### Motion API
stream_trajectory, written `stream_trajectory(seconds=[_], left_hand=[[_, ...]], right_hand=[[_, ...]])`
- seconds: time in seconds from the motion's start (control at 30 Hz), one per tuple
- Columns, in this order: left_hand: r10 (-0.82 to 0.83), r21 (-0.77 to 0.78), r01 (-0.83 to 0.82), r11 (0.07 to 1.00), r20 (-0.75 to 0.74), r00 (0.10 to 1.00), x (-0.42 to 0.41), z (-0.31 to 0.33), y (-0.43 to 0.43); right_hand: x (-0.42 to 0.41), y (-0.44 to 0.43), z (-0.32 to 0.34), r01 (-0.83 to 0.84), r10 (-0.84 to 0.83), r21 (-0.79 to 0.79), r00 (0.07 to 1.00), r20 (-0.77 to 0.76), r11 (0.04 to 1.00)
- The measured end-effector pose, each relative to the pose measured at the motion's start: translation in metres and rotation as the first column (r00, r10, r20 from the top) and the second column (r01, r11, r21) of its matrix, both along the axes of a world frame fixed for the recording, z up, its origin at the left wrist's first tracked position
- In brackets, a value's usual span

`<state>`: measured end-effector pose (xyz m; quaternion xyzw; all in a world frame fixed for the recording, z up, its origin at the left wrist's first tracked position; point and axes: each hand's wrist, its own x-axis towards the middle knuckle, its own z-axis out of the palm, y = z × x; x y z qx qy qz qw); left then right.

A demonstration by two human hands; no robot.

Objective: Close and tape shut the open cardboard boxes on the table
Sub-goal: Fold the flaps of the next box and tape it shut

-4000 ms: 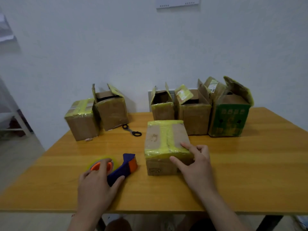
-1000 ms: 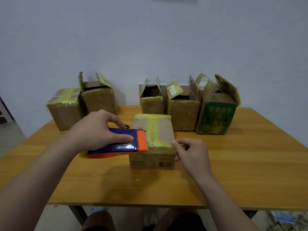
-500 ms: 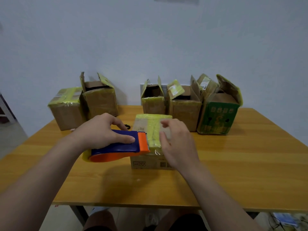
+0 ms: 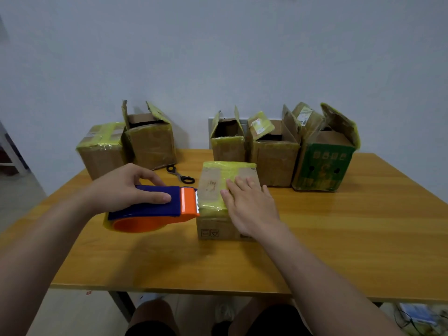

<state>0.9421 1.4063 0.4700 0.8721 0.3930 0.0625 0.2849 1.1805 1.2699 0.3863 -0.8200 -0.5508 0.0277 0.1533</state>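
Right, the left hand (image 4: 126,187) grips the blue-and-orange tape dispenser (image 4: 155,207), fingers curled over its top, thumb along the side, its toothed edge right at the left side of the closed box (image 4: 211,190) mid-table. The right hand (image 4: 252,207) lies flat on that box's yellow-taped top, fingers straight and slightly spread. Behind, scissors (image 4: 180,175) lie on the table (image 4: 339,238), and the green box (image 4: 324,168) stands open at the back right

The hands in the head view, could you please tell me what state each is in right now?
Left hand: closed around the tape dispenser.
Right hand: open, pressing flat on the taped box.
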Motion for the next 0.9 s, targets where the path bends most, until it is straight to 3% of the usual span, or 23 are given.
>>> stream_trajectory(seconds=[0.2, 0.4, 0.57, 0.9], left_hand=[[-0.012, 0.058, 0.013, 0.998, -0.016, 1.000, 0.006, -0.006, -0.006], [-0.034, 0.085, 0.035, 0.996, -0.015, 0.999, 0.006, -0.005, -0.001], [-0.101, 0.111, 0.088, 0.990, 0.125, 0.987, -0.006, 0.000, 0.010], [-0.088, 0.086, 0.080, 0.993, 0.088, 0.992, -0.005, -0.007, 0.025]], right_hand=[[-0.005, 0.011, 0.009, 0.056, -0.047, -0.075, 0.991, 0.123, 0.996], [-0.034, 0.022, 0.000, 0.030, -0.029, -0.009, 0.998, 0.063, 1.000], [-0.026, 0.019, 0.002, -0.007, 0.009, -0.041, 0.998, 0.069, 0.999], [-0.024, 0.017, 0.002, -0.029, 0.036, -0.085, 0.996, 0.080, 0.996]])
